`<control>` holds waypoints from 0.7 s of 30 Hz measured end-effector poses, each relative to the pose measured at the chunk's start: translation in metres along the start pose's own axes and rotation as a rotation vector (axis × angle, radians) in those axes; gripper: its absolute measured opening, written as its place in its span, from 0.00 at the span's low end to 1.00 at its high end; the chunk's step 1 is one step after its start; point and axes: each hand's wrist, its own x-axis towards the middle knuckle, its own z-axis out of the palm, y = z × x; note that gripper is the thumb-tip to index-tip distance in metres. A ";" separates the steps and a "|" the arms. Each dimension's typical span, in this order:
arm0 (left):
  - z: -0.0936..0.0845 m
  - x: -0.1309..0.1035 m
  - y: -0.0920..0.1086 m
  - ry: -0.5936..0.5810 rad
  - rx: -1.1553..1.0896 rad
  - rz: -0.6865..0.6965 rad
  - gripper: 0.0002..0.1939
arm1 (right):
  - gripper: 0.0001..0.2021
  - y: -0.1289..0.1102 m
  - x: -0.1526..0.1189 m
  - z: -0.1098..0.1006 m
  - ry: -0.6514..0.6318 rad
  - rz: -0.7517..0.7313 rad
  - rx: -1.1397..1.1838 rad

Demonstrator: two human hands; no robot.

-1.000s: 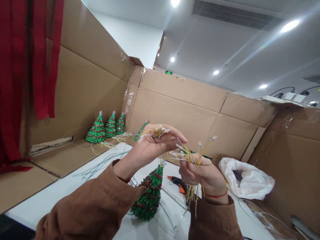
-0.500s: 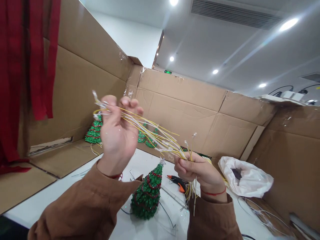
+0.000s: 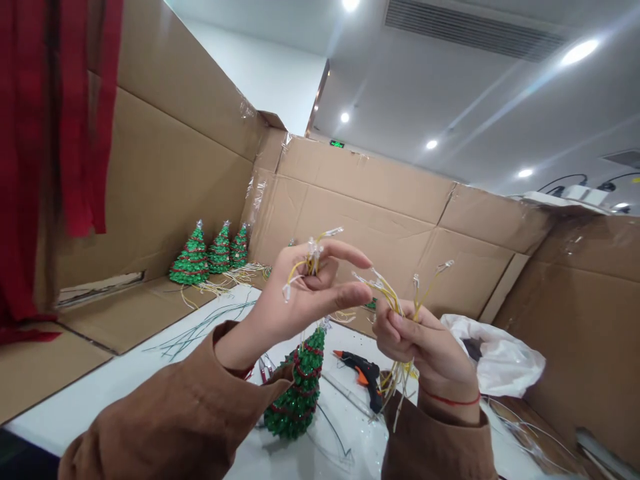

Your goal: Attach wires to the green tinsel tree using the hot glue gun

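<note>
My left hand (image 3: pixel 280 303) has its lower fingers curled round several LED wires (image 3: pixel 314 259), whose clear tips poke out above the fist. Its thumb and index finger stretch apart toward the LED wires (image 3: pixel 393 299) in my right hand (image 3: pixel 425 343). That hand pinches a bundle of thin yellow and white wires; clear bulbs stick up and loose ends hang below. Under my left wrist, a green Christmas tree figure (image 3: pixel 296 400) with red garland stands on the white table (image 3: pixel 240 440), its lower left side covered by my sleeve.
A black and orange glue gun (image 3: pixel 367 373) lies right of the tree, and a white plastic bag (image 3: pixel 505 363) is farther right. Three small trees (image 3: pixel 190 260) stand at back left. Green wires (image 3: pixel 200 327) lie left. Cardboard walls (image 3: pixel 360 193) enclose the table; red ribbons (image 3: pixel 75 120) hang left.
My left hand has moved right and down, close to my right hand, and its fingers now curl round some wires. The long wires stretched between the hands no longer show.
</note>
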 end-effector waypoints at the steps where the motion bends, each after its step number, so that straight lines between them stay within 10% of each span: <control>1: 0.002 -0.001 -0.001 0.009 -0.008 -0.002 0.13 | 0.17 0.000 0.000 0.000 0.007 -0.004 -0.002; 21: 0.004 0.005 -0.010 0.114 -0.444 -0.051 0.15 | 0.18 0.006 0.006 0.007 -0.068 0.041 -0.061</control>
